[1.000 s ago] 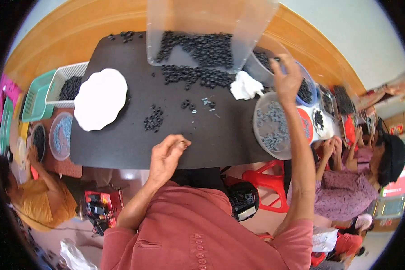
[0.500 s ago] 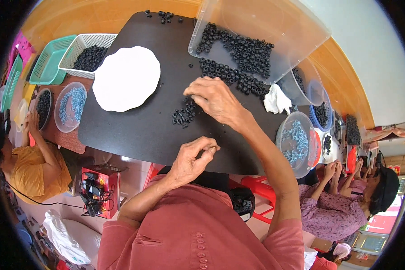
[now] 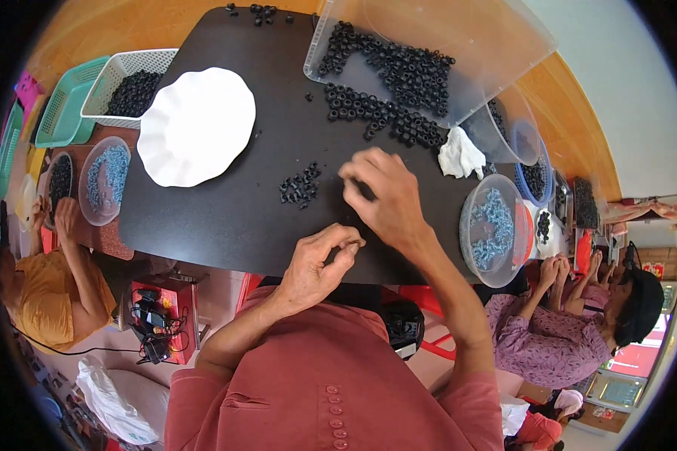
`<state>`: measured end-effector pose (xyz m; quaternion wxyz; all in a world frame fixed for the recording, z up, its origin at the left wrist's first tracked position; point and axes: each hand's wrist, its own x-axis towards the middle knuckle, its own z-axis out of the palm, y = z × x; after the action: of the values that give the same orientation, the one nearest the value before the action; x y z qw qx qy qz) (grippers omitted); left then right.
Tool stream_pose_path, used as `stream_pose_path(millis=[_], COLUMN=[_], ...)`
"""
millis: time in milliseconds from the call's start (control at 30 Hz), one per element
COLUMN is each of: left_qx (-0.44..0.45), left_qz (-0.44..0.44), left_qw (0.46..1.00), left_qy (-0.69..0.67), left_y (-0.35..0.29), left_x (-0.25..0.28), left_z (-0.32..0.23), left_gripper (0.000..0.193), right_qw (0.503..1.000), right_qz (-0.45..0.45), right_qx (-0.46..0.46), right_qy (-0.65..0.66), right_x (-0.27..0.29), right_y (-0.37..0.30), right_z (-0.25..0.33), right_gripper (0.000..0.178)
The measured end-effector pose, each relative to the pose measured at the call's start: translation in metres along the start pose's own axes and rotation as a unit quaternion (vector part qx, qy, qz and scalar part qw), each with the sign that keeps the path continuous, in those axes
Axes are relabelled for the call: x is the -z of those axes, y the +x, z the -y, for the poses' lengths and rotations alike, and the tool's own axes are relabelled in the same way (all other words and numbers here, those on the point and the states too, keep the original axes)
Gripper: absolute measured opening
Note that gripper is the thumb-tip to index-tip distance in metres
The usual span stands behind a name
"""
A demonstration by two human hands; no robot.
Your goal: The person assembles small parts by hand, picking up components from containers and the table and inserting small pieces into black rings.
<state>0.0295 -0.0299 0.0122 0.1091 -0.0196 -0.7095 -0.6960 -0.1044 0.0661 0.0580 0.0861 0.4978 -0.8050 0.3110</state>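
Note:
My left hand [image 3: 320, 261] is closed in a pinch above the table's near edge, thumb and forefinger pressed together; whatever it holds is too small to make out. To its upper right hovers my right hand [image 3: 387, 197], fingers curled and smeared by motion, so its grip does not show. Left of the right hand, a loose heap of small black parts [image 3: 300, 186] lies on the dark table [image 3: 203, 240]. Farther back, larger black ring-shaped parts [image 3: 380, 109] are spread before and inside a tipped clear plastic bin [image 3: 496, 37].
A white scalloped plate [image 3: 197, 128] sits at left, near a white basket [image 3: 101, 101] of black parts. At right are a crumpled white cloth [image 3: 461, 154] and a clear tub [image 3: 493, 233] of blue pieces. People work on both sides; a red stool [image 3: 421, 297] stands below the table.
My right hand has moved from over the heap of small black parts toward the right and nearer to me, uncovering the heap. My left hand keeps its pinch. The view has shifted slightly.

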Motion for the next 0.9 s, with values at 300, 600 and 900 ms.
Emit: stream_pose_path(millis=[300,600,900], left_qx=[0.034,0.052,0.083], left_qz=[-0.038,-0.054,-0.063], left_qw=[0.999,0.997,0.988], left_qy=[-0.006,0.034,-0.112], left_y=[0.001,0.002,0.007], left_x=[-0.007,-0.013,-0.009], left_z=[0.005,0.006,0.003], left_gripper=[0.01,0.009,0.013], right_qw=[0.988,0.998,1.0], right_qz=[-0.085,-0.014,0.015], right_qx=[-0.12,-0.016,0.013], right_qy=[-0.047,-0.067,0.0], right_x=[0.01,0.01,0.011], right_y=[-0.07,-0.01,-0.014], right_z=[-0.022,-0.038,-0.038], right_gripper=[0.017,0.018,0.026])
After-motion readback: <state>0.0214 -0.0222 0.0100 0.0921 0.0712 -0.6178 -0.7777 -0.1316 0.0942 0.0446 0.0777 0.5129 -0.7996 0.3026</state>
